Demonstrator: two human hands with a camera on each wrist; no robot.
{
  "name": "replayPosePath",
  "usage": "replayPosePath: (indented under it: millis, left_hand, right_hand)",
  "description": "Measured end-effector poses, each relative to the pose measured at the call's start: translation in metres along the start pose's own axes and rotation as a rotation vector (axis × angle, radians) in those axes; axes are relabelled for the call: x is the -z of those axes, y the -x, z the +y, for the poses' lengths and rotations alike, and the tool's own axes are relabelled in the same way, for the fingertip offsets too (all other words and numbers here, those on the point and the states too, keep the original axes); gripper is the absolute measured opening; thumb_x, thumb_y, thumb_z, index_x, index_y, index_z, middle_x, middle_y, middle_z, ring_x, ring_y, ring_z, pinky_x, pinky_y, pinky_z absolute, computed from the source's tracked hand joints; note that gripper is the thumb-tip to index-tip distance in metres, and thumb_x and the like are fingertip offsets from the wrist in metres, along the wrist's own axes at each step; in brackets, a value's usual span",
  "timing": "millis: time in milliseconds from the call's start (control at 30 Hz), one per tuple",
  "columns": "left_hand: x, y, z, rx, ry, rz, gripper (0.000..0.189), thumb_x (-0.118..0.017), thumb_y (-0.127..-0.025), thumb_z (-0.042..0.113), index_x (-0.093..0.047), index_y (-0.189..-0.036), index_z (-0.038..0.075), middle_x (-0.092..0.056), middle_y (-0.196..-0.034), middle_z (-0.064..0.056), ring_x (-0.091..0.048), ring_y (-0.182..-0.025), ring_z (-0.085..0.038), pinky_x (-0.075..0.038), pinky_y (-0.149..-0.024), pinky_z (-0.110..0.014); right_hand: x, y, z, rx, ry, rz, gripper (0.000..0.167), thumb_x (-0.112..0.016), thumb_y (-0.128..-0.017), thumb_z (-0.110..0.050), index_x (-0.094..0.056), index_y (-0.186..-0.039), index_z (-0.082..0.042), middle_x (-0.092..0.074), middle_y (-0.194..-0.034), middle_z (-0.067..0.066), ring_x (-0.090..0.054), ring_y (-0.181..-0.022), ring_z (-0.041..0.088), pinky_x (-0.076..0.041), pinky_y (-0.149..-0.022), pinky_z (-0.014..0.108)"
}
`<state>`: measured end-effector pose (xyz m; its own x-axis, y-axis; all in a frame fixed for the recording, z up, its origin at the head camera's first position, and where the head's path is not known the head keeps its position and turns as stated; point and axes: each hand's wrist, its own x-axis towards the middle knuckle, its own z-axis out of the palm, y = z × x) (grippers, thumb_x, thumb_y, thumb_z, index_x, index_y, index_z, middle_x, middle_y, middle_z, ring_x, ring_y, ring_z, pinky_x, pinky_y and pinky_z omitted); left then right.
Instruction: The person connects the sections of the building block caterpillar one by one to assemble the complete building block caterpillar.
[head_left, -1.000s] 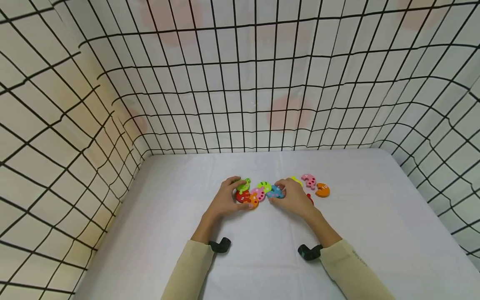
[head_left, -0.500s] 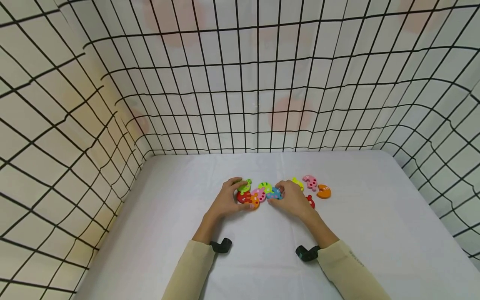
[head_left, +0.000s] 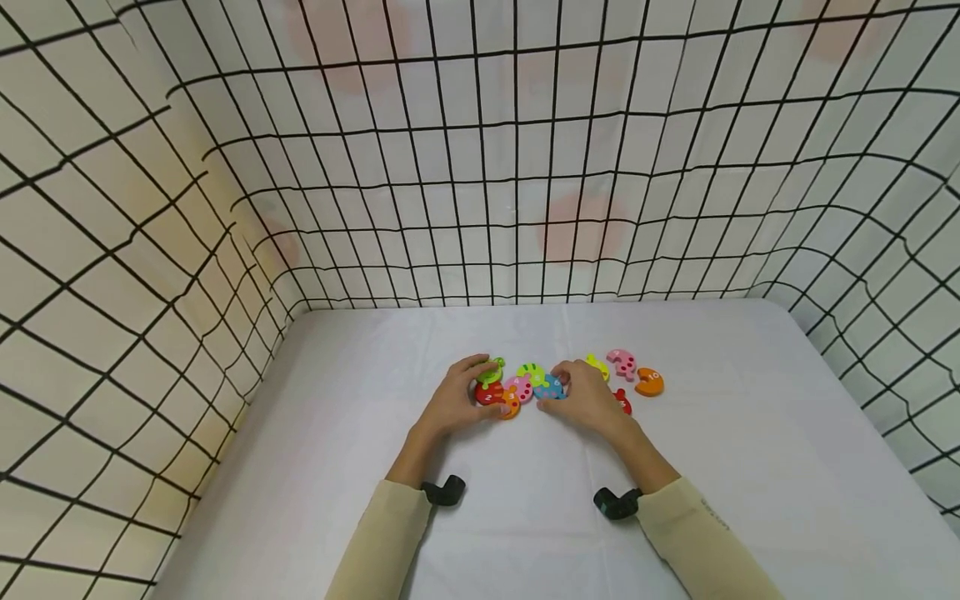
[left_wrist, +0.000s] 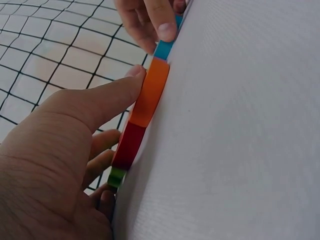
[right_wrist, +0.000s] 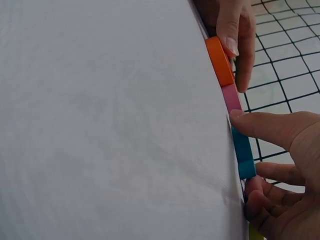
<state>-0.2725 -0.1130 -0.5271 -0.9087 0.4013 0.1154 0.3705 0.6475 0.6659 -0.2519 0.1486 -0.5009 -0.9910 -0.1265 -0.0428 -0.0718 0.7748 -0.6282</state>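
Observation:
Small curved, coloured puzzle pieces lie joined in a wavy row in the head view: green (head_left: 491, 374), red (head_left: 488, 393), orange (head_left: 511, 404), pink (head_left: 520, 387), lime striped (head_left: 532, 372) and blue spotted (head_left: 551, 387). My left hand (head_left: 456, 398) holds the row's left end, thumb on the orange piece (left_wrist: 150, 92) and fingers around the green and red side (left_wrist: 130, 145). At the right end my right hand (head_left: 587, 400) grips the blue piece (right_wrist: 242, 150) between thumb and fingers. The fingers partly cover the end pieces.
Loose pieces lie just right of my right hand: yellow (head_left: 598, 367), pink spotted (head_left: 622, 364), orange (head_left: 649, 382) and red (head_left: 622, 401), the red one partly hidden. A white cloth (head_left: 517, 500) covers the table. Black wire mesh (head_left: 510, 179) stands at the back and sides.
Both hands stay nearly still on the row. The whole view shifts slightly with the head, and the loose yellow and red pieces show more beside the right hand than one second ago.

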Motion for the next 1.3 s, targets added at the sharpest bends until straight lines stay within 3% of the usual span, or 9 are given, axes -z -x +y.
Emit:
replayPosePath:
  millis: [200,433,833,1033,1300]
  left_hand:
    - [-0.001,0.002,-0.001,0.031,0.001,-0.015,0.078,-0.083,-0.083,0.041,-0.052,-0.152,0.019,-0.039,-0.164,-0.003,-0.033,-0.154,-0.029,-0.033,-0.123,-0.054]
    - [0.001,0.005,0.002,0.057,-0.014,-0.01,0.08,-0.081,-0.085,0.041,-0.049,-0.154,0.019,-0.039,-0.163,-0.006,-0.033,-0.152,-0.03,-0.036,-0.122,-0.054]
    - [0.004,0.001,0.0,0.079,-0.009,0.04,0.078,-0.083,-0.082,0.045,-0.054,-0.15,0.019,-0.042,-0.159,-0.007,-0.037,-0.148,-0.031,-0.04,-0.119,-0.054]
    - [0.002,0.0,0.0,0.083,-0.016,0.044,0.077,-0.082,-0.084,0.044,-0.054,-0.151,0.018,-0.041,-0.16,-0.009,-0.037,-0.149,-0.033,-0.04,-0.119,-0.054]
    - [0.001,-0.001,0.001,0.117,-0.011,0.064,0.08,-0.083,-0.083,0.044,-0.052,-0.151,0.015,-0.041,-0.161,-0.009,-0.039,-0.149,-0.033,-0.04,-0.119,-0.053]
  right_hand:
    - [0.012,0.005,0.01,0.043,-0.059,0.086,0.052,-0.084,-0.086,-0.034,-0.067,-0.128,-0.007,-0.065,-0.107,0.009,-0.055,-0.086,0.022,-0.047,-0.07,0.03]
    - [0.035,0.003,0.036,0.086,-0.007,0.129,0.046,-0.081,-0.089,-0.027,-0.068,-0.125,-0.003,-0.065,-0.109,0.013,-0.053,-0.084,0.022,-0.046,-0.07,0.029]
    - [0.046,-0.005,0.053,0.093,0.045,0.038,0.049,-0.074,-0.089,-0.017,-0.064,-0.136,-0.004,-0.063,-0.115,0.016,-0.052,-0.093,0.026,-0.043,-0.075,0.033]
    - [0.045,-0.007,0.054,0.078,0.086,0.018,0.048,-0.074,-0.089,-0.018,-0.065,-0.134,-0.004,-0.062,-0.102,0.012,-0.052,-0.091,0.025,-0.041,-0.071,0.031]
    - [0.047,-0.002,0.055,0.048,0.001,0.043,0.051,-0.08,-0.087,-0.02,-0.064,-0.133,-0.004,-0.054,-0.086,0.009,-0.05,-0.08,0.021,-0.042,-0.063,0.03]
